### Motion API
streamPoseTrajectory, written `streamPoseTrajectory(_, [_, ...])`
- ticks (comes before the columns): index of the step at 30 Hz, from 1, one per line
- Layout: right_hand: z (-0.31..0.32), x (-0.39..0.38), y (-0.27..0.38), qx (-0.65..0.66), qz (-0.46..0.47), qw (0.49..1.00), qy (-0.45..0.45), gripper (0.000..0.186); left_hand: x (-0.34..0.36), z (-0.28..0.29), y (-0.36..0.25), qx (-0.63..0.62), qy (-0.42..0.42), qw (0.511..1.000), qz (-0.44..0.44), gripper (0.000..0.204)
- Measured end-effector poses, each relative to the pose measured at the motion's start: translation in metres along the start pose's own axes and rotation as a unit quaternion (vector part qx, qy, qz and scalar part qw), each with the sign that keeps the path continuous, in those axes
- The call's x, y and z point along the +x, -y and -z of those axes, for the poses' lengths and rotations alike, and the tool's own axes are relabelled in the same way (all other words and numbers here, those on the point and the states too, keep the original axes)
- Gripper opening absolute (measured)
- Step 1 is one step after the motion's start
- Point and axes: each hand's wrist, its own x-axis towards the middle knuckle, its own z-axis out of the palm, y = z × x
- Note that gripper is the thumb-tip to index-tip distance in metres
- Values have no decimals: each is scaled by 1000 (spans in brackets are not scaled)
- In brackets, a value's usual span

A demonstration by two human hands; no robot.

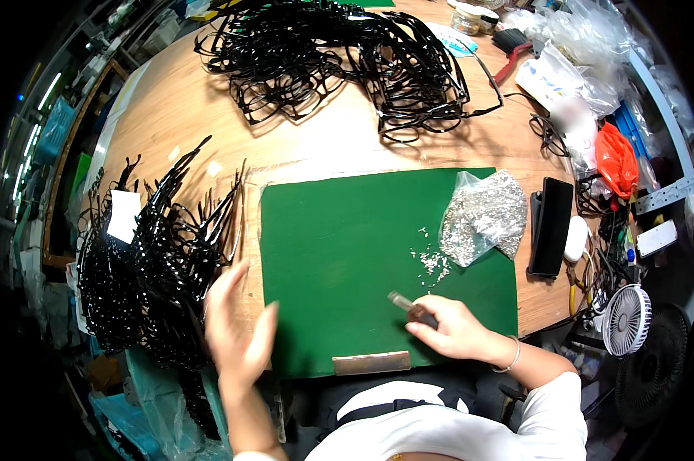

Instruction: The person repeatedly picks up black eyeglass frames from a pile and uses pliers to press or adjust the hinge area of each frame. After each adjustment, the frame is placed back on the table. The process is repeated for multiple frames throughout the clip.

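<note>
My left hand (238, 330), slightly blurred, is raised with fingers apart and empty beside a bundle of glossy black eyeglass-frame parts (155, 276) at the left, which has a white paper square (123, 217) on it. My right hand (458, 334) grips a small tool (402, 303) with a metal tip and dark handle over the green mat (339, 253). A clear bag of tiny silvery pieces (481, 215) lies at the mat's upper right, with loose pieces (431, 265) spilled below it. A metal strip (370, 363) sits at the mat's near edge.
The wooden table (170, 134) holds a large heap of black frames (339, 61) at the back. On the right are a black phone-like object (550, 227), white oval case (576, 237), orange bag (616, 157), cables, plastic bags and a small white fan (626, 321).
</note>
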Motion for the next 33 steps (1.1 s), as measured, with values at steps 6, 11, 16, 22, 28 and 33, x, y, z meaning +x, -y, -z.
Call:
streamPoseTrajectory(6, [11, -10, -8, 24, 101, 991, 79, 15, 190, -106, 61, 121, -36, 986, -106, 42])
streamPoseTrajectory(11, [13, -7, -12, 95, 11, 995, 8, 15, 241, -157, 121, 174, -31, 980, 90, 39])
streamPoseTrajectory(16, [20, -14, -12, 91, -23, 996, 7, 13, 209, -144, 79, -27, -10, 1000, -5, 30])
streamPoseTrajectory(22, [31, -13, 6, -76, 45, 994, 60, 21, 113, -63, -15, -476, 45, 851, 217, 26])
streamPoseTrajectory(28, [5, -16, -3, -413, 88, 906, -23, 43, 4, -40, -58, -574, 92, 797, 165, 40])
streamPoseTrajectory(33, [16, -35, 2, -283, 70, 957, 3, 41, -69, -41, -59, -518, 88, 831, 185, 64])
